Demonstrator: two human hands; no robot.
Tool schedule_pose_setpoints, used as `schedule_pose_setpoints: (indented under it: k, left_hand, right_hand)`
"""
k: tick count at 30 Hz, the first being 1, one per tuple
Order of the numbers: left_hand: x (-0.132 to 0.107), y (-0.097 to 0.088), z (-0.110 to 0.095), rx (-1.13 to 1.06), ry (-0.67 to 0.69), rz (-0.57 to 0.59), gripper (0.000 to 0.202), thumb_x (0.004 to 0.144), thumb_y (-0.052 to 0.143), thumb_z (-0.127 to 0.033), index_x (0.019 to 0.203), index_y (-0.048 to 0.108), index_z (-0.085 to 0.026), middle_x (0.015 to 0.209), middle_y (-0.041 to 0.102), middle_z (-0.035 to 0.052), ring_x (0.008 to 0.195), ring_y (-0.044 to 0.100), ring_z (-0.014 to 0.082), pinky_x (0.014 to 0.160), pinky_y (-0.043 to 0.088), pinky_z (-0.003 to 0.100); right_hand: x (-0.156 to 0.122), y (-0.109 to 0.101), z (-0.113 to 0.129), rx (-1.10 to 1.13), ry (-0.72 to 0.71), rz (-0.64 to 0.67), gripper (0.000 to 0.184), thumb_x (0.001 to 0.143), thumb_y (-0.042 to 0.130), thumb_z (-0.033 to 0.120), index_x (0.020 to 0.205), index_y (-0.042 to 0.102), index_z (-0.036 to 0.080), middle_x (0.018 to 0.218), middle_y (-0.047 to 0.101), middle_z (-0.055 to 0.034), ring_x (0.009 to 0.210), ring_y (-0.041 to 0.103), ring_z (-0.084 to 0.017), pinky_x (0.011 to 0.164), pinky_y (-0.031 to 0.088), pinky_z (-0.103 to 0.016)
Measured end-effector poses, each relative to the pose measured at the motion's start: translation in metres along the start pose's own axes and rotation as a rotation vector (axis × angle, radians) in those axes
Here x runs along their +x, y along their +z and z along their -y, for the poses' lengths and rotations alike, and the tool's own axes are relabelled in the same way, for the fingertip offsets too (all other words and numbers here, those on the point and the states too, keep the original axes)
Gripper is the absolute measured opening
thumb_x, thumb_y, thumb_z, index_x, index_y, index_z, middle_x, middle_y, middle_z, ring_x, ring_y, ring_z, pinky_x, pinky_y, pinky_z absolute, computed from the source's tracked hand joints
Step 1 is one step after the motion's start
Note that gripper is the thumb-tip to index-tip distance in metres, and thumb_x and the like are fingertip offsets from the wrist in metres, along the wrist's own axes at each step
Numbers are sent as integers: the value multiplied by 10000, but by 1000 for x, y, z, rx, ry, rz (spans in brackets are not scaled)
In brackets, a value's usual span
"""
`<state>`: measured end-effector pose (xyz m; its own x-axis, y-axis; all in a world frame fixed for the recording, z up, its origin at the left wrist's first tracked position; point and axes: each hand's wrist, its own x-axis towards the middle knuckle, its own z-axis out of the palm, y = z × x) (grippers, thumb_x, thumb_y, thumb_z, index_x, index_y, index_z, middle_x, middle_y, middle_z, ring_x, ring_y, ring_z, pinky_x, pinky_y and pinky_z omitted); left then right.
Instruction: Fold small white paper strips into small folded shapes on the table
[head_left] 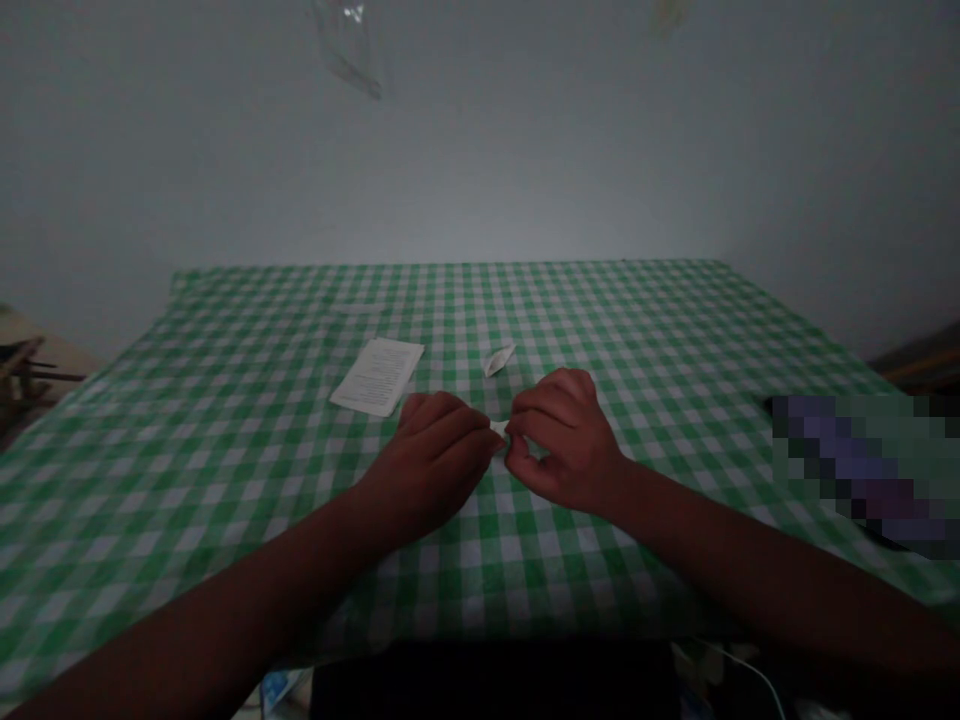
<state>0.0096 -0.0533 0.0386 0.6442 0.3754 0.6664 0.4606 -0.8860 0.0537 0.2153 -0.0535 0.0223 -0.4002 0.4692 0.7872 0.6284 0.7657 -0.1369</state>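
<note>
My left hand [442, 455] and my right hand [562, 435] meet over the middle of the table, fingertips nearly touching. Both pinch a small piece of white paper [498, 428], of which only a sliver shows between the fingers. Just beyond them lies a small folded paper [499, 360] with pointed ends. To the left, past my left hand, a stack of printed paper sheets [379, 377] rests flat on the cloth.
A green-and-white checked tablecloth [247, 470] covers the table. Near the right edge lies a dark-edged, purplish object [832, 450], blurred by pixelation. A pale wall [480, 150] stands behind the table, with a clear plastic bag [349, 45] hanging on it.
</note>
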Motion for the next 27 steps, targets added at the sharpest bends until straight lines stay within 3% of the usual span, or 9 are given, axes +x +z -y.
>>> schedule_pose_setpoints:
  k: [6,11,13,19,23,27]
  left_hand:
    - [-3,-4,13,50,-33,-24,64,897,622,-142,940,612,-188,892,680,33,826,561,178,776,419,366]
    - [-9,4,27,4,-26,111,118,948,547,-199,972,662,-205,891,638,39,772,553,153,711,438,313]
    - [-12,7,30,-46,-45,242,181,978,490,-253,1030,657,-208,956,637,49,804,572,155,707,469,295]
    - [-14,9,42,-197,-19,492,216,953,453,-139,1088,616,-183,1156,635,79,1018,609,180,896,511,320]
    - [-15,9,51,-234,-14,577,264,916,481,-88,1125,613,-183,1199,633,74,1100,594,188,971,487,334]
    - [-14,10,50,-231,31,593,258,883,531,-106,1109,635,-171,1191,651,81,1136,574,218,1018,446,391]
  right_hand:
    - [0,-2,-26,-61,190,37,103,754,556,116,735,528,213,751,634,-7,766,552,-203,769,393,-412]
    - [1,-6,-30,-54,231,80,66,782,551,143,762,537,205,758,621,-14,782,561,-203,775,389,-390]
    - [1,-9,-28,-36,239,129,72,803,547,157,752,529,206,745,609,-8,774,559,-196,776,383,-379]
    - [2,-13,-28,-11,246,237,80,812,561,172,746,526,201,730,587,2,760,535,-182,764,348,-353]
    - [0,-11,-30,-18,209,340,66,797,557,173,744,523,196,749,587,-10,779,522,-189,758,327,-348]
    - [-1,-9,-26,20,172,469,46,808,534,175,764,529,189,767,587,-19,802,517,-193,761,317,-346]
